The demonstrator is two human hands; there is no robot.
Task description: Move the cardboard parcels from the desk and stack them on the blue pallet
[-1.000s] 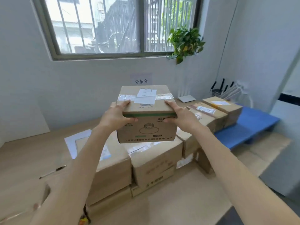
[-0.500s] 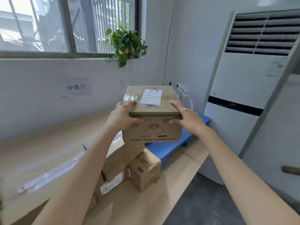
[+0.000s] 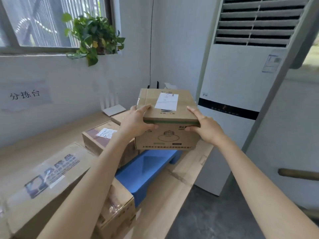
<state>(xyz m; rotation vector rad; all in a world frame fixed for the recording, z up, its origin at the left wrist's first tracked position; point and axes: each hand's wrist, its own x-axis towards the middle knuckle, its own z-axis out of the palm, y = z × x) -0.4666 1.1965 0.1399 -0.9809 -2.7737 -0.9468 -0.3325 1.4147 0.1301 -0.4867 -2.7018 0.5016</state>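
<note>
I hold a cardboard parcel [image 3: 167, 133] with a white label, a green stripe and a lamp drawing in the air above the blue pallet [image 3: 146, 171]. My left hand [image 3: 138, 120] grips its left top edge and my right hand [image 3: 205, 126] grips its right top edge. Another labelled parcel [image 3: 101, 135] sits at the pallet's left end, with a further one partly hidden behind my left hand. A large taped parcel [image 3: 44, 178] lies at the lower left, and a smaller parcel [image 3: 119, 211] stands in front of the pallet.
A tall white air conditioner [image 3: 241, 94] stands just right of the pallet. A white router [image 3: 113, 109] sits by the wall, under a potted plant [image 3: 94, 35] on the window sill. The wooden desk [image 3: 189, 171] ends at grey floor [image 3: 215, 218].
The view has swung further right and down, so more of the pallet and the parcels beside it shows. The held parcel stays in both hands, now over the pallet's far part.
</note>
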